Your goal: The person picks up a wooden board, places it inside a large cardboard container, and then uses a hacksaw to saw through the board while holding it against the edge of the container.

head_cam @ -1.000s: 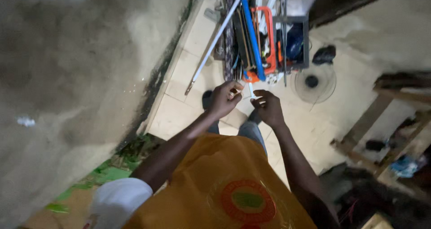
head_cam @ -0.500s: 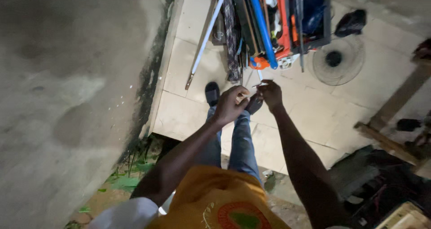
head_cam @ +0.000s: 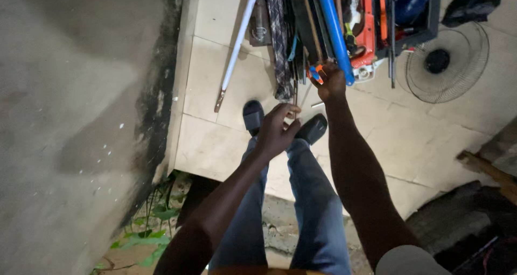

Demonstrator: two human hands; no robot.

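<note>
My right hand [head_cam: 332, 82] reaches into a pile of tools and closes on a small orange and blue tool [head_cam: 315, 73], right under a long blue pipe [head_cam: 334, 30]. My left hand [head_cam: 277, 128] is lower, above my feet, with its fingertips pinched on the lower end of a thin dark rod [head_cam: 295, 94] that hangs from the pile. My black shoes [head_cam: 253, 116] stand on the pale tiled floor [head_cam: 215, 140], and my blue jeans show below my arms.
A white pipe [head_cam: 237, 46] lies slanted on the tiles. An orange and dark tool crate [head_cam: 371, 22] holds several long tools. A round fan guard [head_cam: 447, 65] lies at right. A rough grey wall [head_cam: 81, 119] fills the left, with green plants [head_cam: 156, 221] at its foot.
The view has tilted forward and closer to the tool pile. My hands, together a second ago, have separated: the right one went up to the tools, the left stayed low.
</note>
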